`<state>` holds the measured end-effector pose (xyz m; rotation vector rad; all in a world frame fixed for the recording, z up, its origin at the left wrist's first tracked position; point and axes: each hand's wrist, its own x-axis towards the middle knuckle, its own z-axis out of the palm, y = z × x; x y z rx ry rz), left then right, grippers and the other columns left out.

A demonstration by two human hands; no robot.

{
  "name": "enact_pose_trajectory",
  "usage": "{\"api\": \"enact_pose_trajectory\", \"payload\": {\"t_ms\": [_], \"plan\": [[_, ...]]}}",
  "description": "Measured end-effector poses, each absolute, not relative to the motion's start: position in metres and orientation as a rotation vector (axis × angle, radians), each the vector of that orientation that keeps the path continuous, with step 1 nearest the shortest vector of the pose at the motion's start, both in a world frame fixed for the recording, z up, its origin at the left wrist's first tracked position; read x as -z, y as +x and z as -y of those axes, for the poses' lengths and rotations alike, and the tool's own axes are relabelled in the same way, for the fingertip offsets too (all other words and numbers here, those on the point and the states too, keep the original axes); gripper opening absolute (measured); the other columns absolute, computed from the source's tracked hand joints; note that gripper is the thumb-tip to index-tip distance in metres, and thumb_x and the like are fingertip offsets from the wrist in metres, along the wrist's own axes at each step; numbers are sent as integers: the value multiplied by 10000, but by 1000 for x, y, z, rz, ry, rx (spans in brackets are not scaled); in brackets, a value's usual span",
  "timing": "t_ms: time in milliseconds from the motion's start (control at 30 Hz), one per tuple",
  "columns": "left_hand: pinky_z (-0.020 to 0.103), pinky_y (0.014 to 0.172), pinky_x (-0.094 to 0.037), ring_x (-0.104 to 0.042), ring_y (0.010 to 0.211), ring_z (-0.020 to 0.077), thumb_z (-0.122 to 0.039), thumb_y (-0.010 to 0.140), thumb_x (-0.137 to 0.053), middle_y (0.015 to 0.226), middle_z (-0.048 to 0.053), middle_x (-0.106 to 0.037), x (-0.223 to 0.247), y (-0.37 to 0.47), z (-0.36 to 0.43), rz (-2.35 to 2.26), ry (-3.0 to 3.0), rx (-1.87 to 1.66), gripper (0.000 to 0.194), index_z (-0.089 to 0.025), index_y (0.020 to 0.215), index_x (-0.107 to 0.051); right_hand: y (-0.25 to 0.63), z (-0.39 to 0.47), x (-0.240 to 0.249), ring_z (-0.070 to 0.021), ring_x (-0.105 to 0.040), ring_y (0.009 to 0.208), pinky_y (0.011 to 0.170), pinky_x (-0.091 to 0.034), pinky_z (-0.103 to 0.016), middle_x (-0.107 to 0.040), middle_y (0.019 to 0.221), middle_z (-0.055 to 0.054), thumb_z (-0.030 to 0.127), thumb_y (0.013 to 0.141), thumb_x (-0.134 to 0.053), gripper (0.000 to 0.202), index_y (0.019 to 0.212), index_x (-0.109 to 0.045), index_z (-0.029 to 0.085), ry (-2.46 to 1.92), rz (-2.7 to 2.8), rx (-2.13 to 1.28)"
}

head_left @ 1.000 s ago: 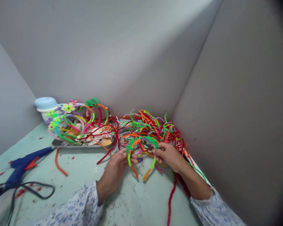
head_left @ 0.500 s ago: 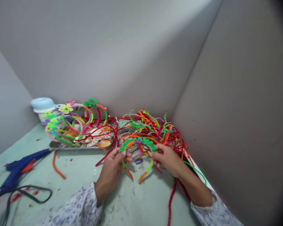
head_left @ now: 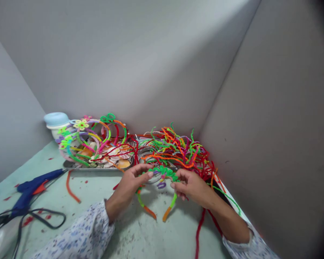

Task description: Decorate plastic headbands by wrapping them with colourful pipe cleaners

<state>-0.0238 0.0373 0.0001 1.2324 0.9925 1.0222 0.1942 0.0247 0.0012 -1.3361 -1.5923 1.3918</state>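
Observation:
Between my hands is a headband (head_left: 165, 172) wrapped in pipe cleaners, its top edged with green loops and its two ends green and orange. My left hand (head_left: 131, 187) pinches its left upper side, with thumb and fingers closed. On the other side my right hand (head_left: 191, 187) grips the right upper part between thumb and fingers. The headband's orange tips point toward me above the table. A small purple pipe-cleaner loop (head_left: 161, 185) shows inside the arch; whether it lies on the table or is attached, I cannot tell.
A metal tray (head_left: 97, 169) holds shells and several finished headbands (head_left: 82, 126) at the back left. Behind my hands is a heap of colourful pipe cleaners (head_left: 178, 145). A blue glue gun (head_left: 29, 190) with its black cord and an orange pipe cleaner (head_left: 71, 189) lie at left.
My left hand has moved up along the headband toward its top, and the headband's ends have swung lower and closer to me. The right hand keeps its grip. The view has shifted slightly.

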Motion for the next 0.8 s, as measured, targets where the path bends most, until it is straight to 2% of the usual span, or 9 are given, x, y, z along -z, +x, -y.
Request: {"api": "enact_pose_trajectory", "payload": {"t_ms": [200, 800], "plan": [[229, 657, -424, -566, 730, 148, -346, 714, -698, 841, 21, -666, -7, -23, -35, -1088, 1348, -959, 273, -180, 929, -674, 190, -22, -4, -67, -440, 396, 403, -323, -182, -505, 484, 88, 235, 746, -598, 128, 735, -477, 194, -1309, 1630, -1396], [259, 648, -446, -585, 734, 183, -372, 698, -691, 817, 43, -690, 0, -22, -37, -1168, 1502, -1006, 249, -193, 869, -715, 192, -23, -1, -75, -471, 409, 418, -362, -191, -538, 519, 71, 269, 732, -606, 140, 771, -504, 181, -1317, 1600, -1462]]}}
